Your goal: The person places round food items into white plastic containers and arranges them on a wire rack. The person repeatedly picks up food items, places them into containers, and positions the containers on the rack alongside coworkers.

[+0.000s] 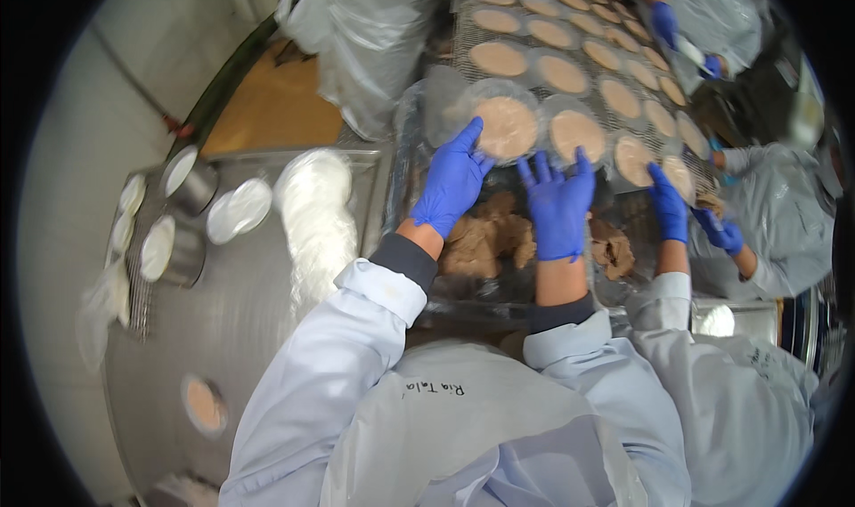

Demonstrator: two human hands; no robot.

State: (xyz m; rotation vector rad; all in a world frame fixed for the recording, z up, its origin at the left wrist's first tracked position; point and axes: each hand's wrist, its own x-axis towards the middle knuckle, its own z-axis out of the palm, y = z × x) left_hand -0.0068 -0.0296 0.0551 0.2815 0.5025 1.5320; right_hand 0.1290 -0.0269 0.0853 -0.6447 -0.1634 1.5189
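Note:
My left hand (454,178), in a blue glove, holds the left edge of a round, flat, pinkish-tan patty (509,129) on clear film. Its index finger lies along the patty's rim, with the thumb lower down. My right hand (559,206), also blue-gloved, has its fingers spread. Its fingertips reach the near edge of a second patty (575,138) and come close to the first one's lower right. Beneath and between my hands lie lumps of brown paste (481,240) in a film-lined tray.
Rows of patties cover a mesh rack (463,40) ahead. A co-worker's gloved hand (668,206) works close on my right; others stand across. Left, a metal table (240,302) holds metal cylinders (183,253), white discs (240,209), a wrapped white stack (319,213) and a single patty (205,406).

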